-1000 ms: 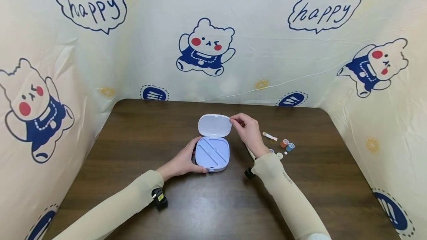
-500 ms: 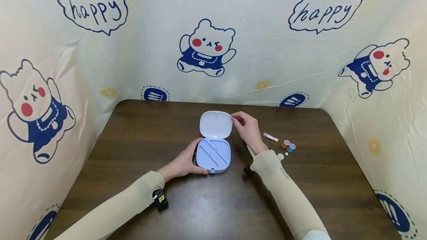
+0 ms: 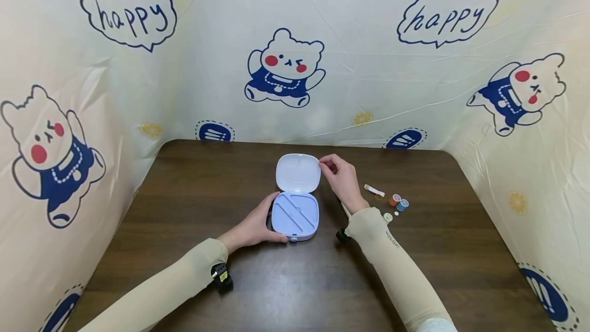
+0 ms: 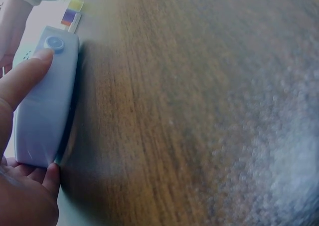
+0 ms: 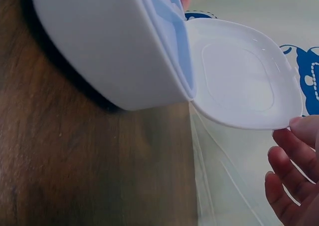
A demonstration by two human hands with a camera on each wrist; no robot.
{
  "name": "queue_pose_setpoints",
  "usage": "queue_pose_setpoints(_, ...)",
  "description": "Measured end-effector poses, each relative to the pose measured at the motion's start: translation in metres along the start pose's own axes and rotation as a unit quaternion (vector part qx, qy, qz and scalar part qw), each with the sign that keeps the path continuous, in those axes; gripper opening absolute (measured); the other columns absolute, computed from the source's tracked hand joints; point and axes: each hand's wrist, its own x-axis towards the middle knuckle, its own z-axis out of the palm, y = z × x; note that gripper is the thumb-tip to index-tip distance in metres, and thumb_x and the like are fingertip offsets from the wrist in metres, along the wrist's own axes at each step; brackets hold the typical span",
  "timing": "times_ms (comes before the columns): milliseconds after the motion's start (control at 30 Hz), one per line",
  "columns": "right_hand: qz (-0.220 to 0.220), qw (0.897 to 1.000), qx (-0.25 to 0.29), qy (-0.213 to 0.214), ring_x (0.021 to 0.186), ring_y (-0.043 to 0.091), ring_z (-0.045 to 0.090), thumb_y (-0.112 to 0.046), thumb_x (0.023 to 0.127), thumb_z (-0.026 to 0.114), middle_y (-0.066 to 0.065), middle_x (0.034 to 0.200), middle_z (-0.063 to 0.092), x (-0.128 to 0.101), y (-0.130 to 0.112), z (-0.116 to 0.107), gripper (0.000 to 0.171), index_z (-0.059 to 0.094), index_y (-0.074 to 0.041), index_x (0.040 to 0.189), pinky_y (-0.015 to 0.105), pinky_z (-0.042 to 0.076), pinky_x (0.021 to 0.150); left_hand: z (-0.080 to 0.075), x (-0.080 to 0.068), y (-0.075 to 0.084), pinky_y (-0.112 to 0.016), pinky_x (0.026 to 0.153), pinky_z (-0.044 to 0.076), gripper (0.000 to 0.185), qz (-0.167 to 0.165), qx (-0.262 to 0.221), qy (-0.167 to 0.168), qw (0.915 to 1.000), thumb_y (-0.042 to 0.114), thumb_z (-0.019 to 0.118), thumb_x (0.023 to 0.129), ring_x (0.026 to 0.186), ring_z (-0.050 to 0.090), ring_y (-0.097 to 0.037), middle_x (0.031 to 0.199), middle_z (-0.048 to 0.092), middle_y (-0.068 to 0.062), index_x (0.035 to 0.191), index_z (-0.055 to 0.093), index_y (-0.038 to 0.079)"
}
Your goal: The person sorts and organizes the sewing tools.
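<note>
A pale blue plastic box (image 3: 295,214) stands on the table with its white hinged lid (image 3: 298,172) swung up and back. Diagonal ribs cross the tray inside it. My left hand (image 3: 255,222) grips the box by its left side. In the left wrist view the thumb rests beside a round button (image 4: 54,44) on the front, and the other fingers wrap the far end. My right hand (image 3: 343,181) pinches the lid's right corner between thumb and index finger. The right wrist view shows the remaining fingers (image 5: 289,173) loosely curled below the lid's edge.
Right of the right hand lie a small white tube (image 3: 374,190), an orange spool (image 3: 394,199), a blue spool (image 3: 402,204) and small white round pieces (image 3: 387,216). A thin pale stick (image 3: 346,210) lies partly behind the right wrist. A printed cloth (image 3: 350,81) surrounds the brown table (image 3: 207,168).
The lid has swung further up and back between the first and second frames, with the right hand following it. Since then lid and hands have stayed nearly still.
</note>
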Motion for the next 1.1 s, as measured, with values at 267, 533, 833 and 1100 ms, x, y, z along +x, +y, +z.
queue_pose_setpoints(267,-0.006,1.000,-0.016,-0.014,0.084,0.019,0.064,-0.014,0.099,0.074,0.006,0.098,0.073,-0.012,0.003,-0.003,0.016,0.072,-0.008,0.114,0.035,0.055,0.076,0.001,0.000,0.000,-0.054,0.118,0.034,0.122,-0.002,-0.006,0.004,1.0000,0.032,0.097,0.074,0.147,0.038,-0.036,0.164,0.031,-0.022,0.163,0.019,0.001)
queue_pose_setpoints(533,-0.034,0.996,-0.068,-0.041,0.086,0.018,0.065,-0.014,0.097,0.076,0.002,0.097,0.072,-0.035,0.006,-0.004,0.015,0.075,-0.011,0.111,0.039,0.058,0.078,0.002,0.000,-0.001,-0.054,0.119,0.033,0.122,-0.004,-0.012,0.006,0.9999,0.032,0.097,0.074,0.147,0.038,-0.036,0.164,0.031,-0.022,0.163,0.020,0.002)
queue_pose_setpoints(833,-0.088,0.988,-0.119,-0.046,0.088,0.024,0.063,-0.017,0.094,0.080,0.001,0.093,0.076,-0.056,-0.002,0.000,0.014,0.079,-0.010,0.106,0.041,0.047,0.078,0.001,0.000,-0.002,-0.054,0.120,0.032,0.122,-0.004,-0.009,0.003,0.9999,0.033,0.096,0.075,0.148,0.037,-0.036,0.164,0.030,-0.022,0.163,0.019,0.002)
queue_pose_setpoints(1100,-0.123,0.980,-0.140,-0.067,0.091,0.022,0.060,-0.023,0.089,0.084,0.001,0.092,0.077,-0.071,-0.009,0.005,0.022,0.080,-0.009,0.106,0.042,0.043,0.079,0.001,0.000,-0.002,-0.054,0.119,0.033,0.121,0.004,-0.011,0.002,0.9999,0.031,0.096,0.075,0.147,0.039,-0.036,0.163,0.031,-0.023,0.163,0.019,0.001)
